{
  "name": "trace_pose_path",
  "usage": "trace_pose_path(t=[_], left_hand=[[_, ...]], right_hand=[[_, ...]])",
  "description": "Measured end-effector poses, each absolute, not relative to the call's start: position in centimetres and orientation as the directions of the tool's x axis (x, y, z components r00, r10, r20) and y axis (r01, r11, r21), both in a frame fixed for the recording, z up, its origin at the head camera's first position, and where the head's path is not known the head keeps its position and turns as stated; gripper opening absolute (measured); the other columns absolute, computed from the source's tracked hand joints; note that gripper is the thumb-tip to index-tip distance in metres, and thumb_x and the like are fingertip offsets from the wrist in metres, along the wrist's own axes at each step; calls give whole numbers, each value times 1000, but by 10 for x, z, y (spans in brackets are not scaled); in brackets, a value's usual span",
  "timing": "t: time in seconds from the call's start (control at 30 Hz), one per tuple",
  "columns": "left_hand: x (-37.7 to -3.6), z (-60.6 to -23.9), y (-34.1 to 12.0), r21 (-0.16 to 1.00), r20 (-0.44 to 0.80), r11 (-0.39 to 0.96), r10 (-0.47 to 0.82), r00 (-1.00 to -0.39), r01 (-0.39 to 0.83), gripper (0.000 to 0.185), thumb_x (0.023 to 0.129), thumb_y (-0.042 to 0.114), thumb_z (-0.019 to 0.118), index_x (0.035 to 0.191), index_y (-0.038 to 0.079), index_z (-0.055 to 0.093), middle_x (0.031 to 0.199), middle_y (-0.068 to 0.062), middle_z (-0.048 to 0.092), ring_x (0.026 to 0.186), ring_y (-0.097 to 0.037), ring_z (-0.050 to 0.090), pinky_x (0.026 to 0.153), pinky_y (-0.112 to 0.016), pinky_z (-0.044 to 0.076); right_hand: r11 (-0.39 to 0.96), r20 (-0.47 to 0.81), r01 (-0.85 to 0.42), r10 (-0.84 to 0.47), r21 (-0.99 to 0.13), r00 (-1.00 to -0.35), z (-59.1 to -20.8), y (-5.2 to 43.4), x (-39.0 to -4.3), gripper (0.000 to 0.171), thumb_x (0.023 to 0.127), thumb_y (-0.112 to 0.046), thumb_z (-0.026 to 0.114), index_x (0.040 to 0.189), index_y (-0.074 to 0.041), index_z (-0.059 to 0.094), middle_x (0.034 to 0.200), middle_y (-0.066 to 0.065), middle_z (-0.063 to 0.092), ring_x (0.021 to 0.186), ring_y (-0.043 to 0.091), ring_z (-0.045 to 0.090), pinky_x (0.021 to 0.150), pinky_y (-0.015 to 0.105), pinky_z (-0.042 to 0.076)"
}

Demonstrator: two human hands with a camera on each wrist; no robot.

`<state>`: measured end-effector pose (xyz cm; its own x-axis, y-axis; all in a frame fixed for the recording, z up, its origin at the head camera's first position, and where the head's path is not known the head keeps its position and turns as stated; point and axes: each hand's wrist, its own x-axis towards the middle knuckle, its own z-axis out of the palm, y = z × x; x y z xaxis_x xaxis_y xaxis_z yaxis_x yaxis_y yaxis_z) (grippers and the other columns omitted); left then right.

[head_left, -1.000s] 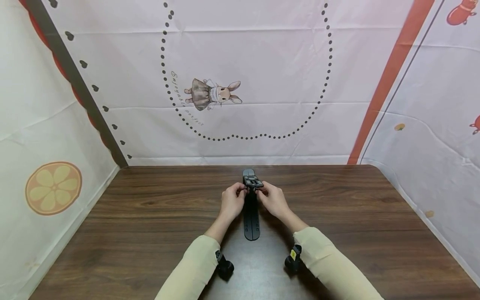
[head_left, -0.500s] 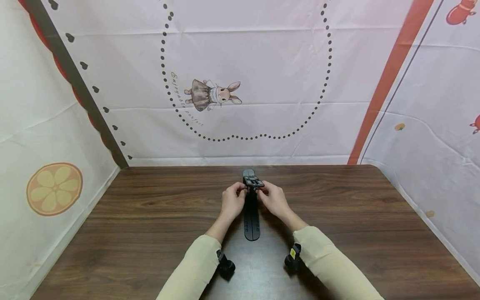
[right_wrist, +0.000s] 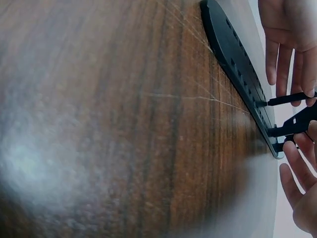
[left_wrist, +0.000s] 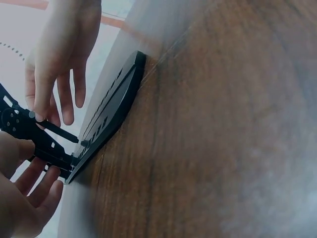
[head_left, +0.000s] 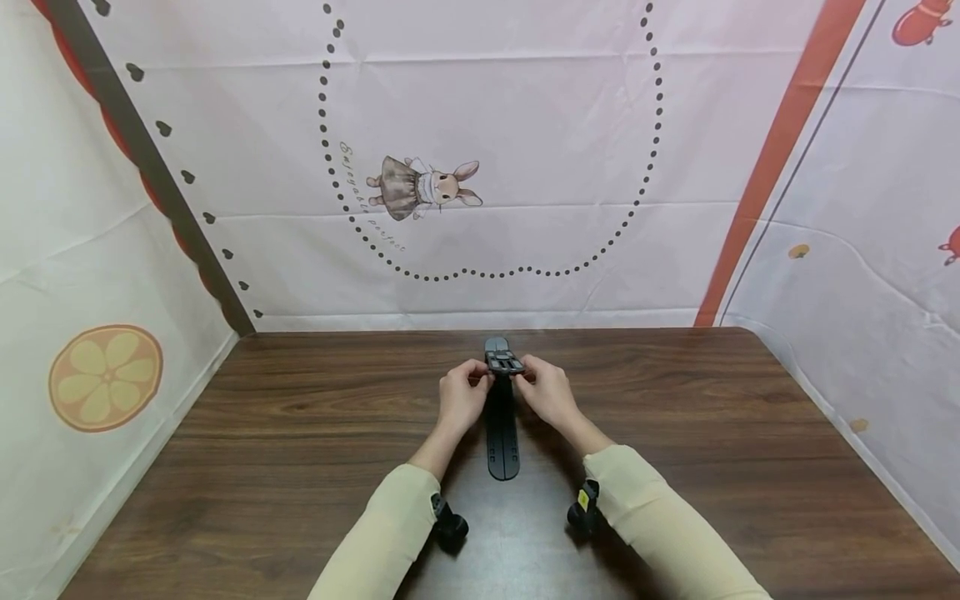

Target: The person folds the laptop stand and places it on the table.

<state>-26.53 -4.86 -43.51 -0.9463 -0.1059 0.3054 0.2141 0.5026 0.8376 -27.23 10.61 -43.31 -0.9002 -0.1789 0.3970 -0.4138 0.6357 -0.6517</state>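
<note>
A black folding stand (head_left: 503,442) rises from a long, round-ended base plate on the table. Its hinged upper part (head_left: 504,361) is raised over the far half of the base. My left hand (head_left: 462,398) pinches the left side of this raised part between thumb and fingers. On the right side, my right hand (head_left: 546,393) pinches it likewise. In the left wrist view, a thin rod (left_wrist: 59,131) and a wider arm (left_wrist: 49,146) slant up from the slotted base (left_wrist: 111,111). The right wrist view shows the same rod (right_wrist: 287,98), with fingers close by; some contacts are hidden.
The brown wooden table (head_left: 300,433) runs back to a printed white cloth (head_left: 562,150). More cloth hangs along the left and right sides. Black wrist cameras (head_left: 450,530) sit on the inner sides of both sleeves.
Both hands and the stand's upper part have shifted very slightly, with the upper part's tilt a little different. The base stays in place, and both hands keep their hold.
</note>
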Motion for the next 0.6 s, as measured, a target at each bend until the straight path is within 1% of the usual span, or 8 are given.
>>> trace_pose_path(t=[0.17, 0.3, 0.47, 0.6], left_hand=[[-267, -434, -50, 842, 303, 500, -126, -945, 204, 4, 81, 7, 67, 84, 10, 69, 81, -4, 70, 73, -15, 67, 65, -29, 53], [-266, -431, -49, 845, 278, 509, -151, -949, 166, 4, 81, 9, 67, 84, 11, 70, 81, -3, 70, 72, -14, 67, 65, -29, 52], [-266, -429, -48, 835, 261, 536, -183, -948, 126, 4, 80, 11, 69, 83, 12, 70, 79, -1, 69, 70, -13, 66, 67, -31, 50], [-267, -429, -47, 835, 256, 538, -188, -948, 118, 4, 79, 12, 70, 83, 12, 69, 80, 0, 70, 71, -13, 66, 70, -33, 50]], right_hand=[[652, 379, -381, -152, -655, -913, -431, 105, -274, 4, 85, -9, 63, 88, -10, 65, 90, 5, 70, 83, 20, 67, 72, 38, 53], [658, 371, -359, -128, -662, -920, -431, 103, -275, 8, 84, -7, 63, 89, -12, 65, 87, 4, 70, 81, 19, 67, 71, 38, 53], [669, 382, -338, -86, -662, -920, -431, 100, -275, 14, 81, -3, 64, 91, -11, 65, 81, 4, 69, 74, 19, 64, 66, 37, 51], [688, 369, -300, -51, -660, -928, -431, 98, -275, 15, 80, -3, 65, 92, -12, 65, 77, 3, 69, 69, 19, 61, 63, 36, 49]])
